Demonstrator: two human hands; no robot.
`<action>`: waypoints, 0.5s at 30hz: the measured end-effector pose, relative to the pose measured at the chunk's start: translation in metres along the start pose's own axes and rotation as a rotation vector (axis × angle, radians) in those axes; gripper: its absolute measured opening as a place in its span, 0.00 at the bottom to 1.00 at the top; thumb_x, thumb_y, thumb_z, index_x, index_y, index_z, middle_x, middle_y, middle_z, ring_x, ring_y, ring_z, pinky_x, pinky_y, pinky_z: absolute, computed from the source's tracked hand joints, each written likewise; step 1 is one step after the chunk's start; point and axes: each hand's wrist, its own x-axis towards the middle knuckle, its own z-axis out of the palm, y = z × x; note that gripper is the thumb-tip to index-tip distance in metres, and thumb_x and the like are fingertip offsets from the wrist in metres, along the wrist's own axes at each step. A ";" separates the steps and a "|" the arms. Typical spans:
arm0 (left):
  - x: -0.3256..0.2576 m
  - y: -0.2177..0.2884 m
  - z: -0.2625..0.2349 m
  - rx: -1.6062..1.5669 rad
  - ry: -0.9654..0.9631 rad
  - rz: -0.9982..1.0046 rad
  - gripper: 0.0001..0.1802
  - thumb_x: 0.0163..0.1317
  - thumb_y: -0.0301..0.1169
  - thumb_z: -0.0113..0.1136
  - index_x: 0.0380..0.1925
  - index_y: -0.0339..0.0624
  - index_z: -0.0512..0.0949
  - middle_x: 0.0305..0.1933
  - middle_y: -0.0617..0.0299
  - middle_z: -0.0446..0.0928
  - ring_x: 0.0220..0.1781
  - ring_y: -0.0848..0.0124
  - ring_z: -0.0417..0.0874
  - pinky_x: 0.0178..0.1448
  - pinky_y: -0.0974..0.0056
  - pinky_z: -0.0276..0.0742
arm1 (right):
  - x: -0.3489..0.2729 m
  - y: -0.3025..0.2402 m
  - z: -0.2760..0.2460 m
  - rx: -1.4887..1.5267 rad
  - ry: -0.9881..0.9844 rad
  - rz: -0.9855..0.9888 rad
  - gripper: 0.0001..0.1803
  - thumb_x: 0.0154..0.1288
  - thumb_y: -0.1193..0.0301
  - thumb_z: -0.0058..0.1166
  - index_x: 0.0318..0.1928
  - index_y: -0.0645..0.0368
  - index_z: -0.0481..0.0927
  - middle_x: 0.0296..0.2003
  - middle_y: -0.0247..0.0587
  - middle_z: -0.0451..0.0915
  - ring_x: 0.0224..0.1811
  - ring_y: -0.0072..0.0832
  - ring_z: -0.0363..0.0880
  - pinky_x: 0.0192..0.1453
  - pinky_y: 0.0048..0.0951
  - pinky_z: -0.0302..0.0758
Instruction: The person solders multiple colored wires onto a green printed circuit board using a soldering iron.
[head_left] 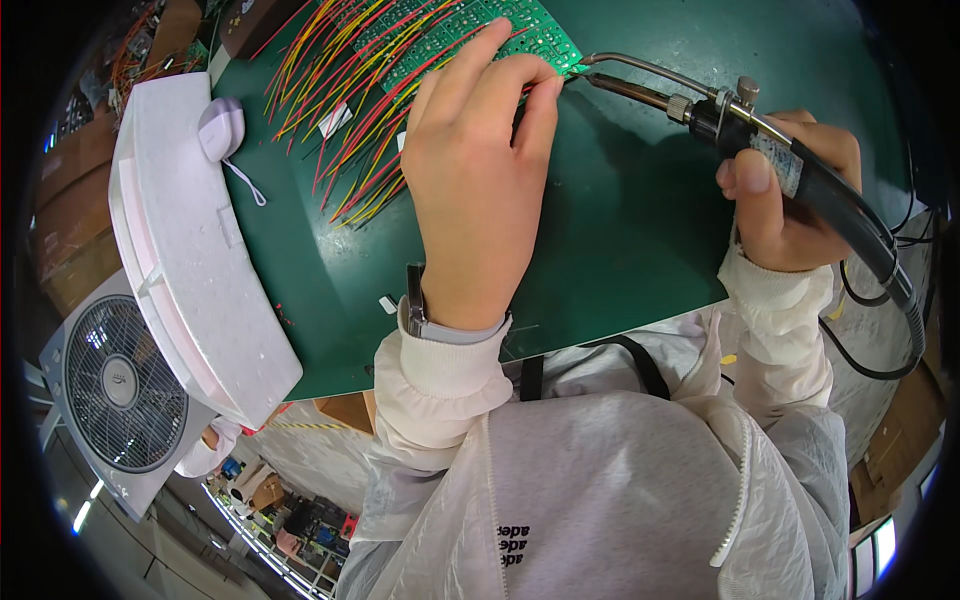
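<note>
A green circuit board lies at the far edge of the view, with many red, yellow and black wires fanning out from it to the left. My left hand reaches over the board, thumb and forefinger pinched together at its near right corner. What they pinch is hidden. My right hand is wrapped round a soldering iron, which has a thin metal feed tube clamped along it. The tips of the iron and tube meet close to the board's corner, just right of my left fingertips.
The board rests on a green work mat. A white foam box stands at the left, with a small white device on its rim. A box fan is beyond it. Black cables hang at the right.
</note>
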 end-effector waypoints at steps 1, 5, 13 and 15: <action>0.000 0.000 0.000 0.006 -0.001 -0.006 0.04 0.46 0.23 0.61 0.24 0.38 0.77 0.41 0.55 0.77 0.24 0.75 0.77 0.31 0.73 0.73 | 0.001 -0.003 0.002 0.005 -0.041 -0.014 0.14 0.49 0.73 0.59 0.32 0.69 0.69 0.18 0.40 0.73 0.19 0.19 0.69 0.24 0.17 0.66; -0.001 0.000 0.000 0.007 0.001 -0.013 0.04 0.46 0.23 0.61 0.24 0.38 0.77 0.41 0.55 0.77 0.24 0.75 0.77 0.31 0.73 0.73 | 0.003 -0.006 0.001 -0.062 -0.130 -0.104 0.14 0.52 0.73 0.57 0.34 0.68 0.67 0.15 0.41 0.72 0.19 0.21 0.69 0.24 0.18 0.67; 0.002 0.009 -0.003 -0.027 0.004 0.005 0.04 0.46 0.23 0.61 0.24 0.38 0.77 0.41 0.54 0.77 0.24 0.74 0.77 0.31 0.73 0.73 | 0.001 -0.011 -0.002 -0.062 -0.186 -0.056 0.16 0.51 0.74 0.57 0.37 0.67 0.66 0.22 0.45 0.73 0.21 0.22 0.70 0.27 0.19 0.68; 0.001 0.009 -0.003 -0.016 -0.009 -0.011 0.04 0.46 0.23 0.61 0.24 0.38 0.77 0.41 0.54 0.77 0.24 0.74 0.77 0.31 0.73 0.73 | 0.001 -0.012 -0.003 -0.094 -0.227 -0.081 0.16 0.51 0.74 0.56 0.37 0.67 0.66 0.23 0.46 0.73 0.22 0.23 0.70 0.27 0.19 0.68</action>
